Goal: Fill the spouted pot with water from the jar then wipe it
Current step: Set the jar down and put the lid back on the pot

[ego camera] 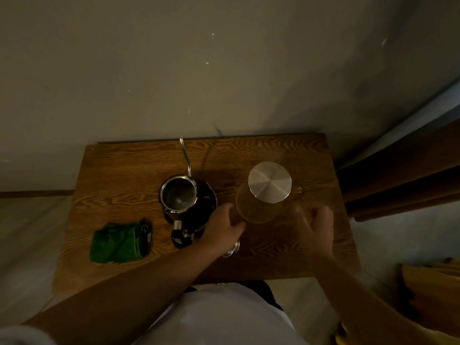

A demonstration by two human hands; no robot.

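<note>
Spouted pot (178,195) upright — lid off, spout aimed at wall.

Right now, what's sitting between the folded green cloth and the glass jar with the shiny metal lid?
The open steel spouted pot, plus the left hand reaching toward the jar, seen in the head view.

No text, label, brand, number or sign can be read anywhere in the head view. The metal lid (269,182) of the jar (258,202) is plain brushed steel, and the spouted pot (185,197), the green cloth (119,241) and the wooden surface (124,175) bear no readable print. A small tag at the edge of the cloth is too dark and blurred to make out.
</note>
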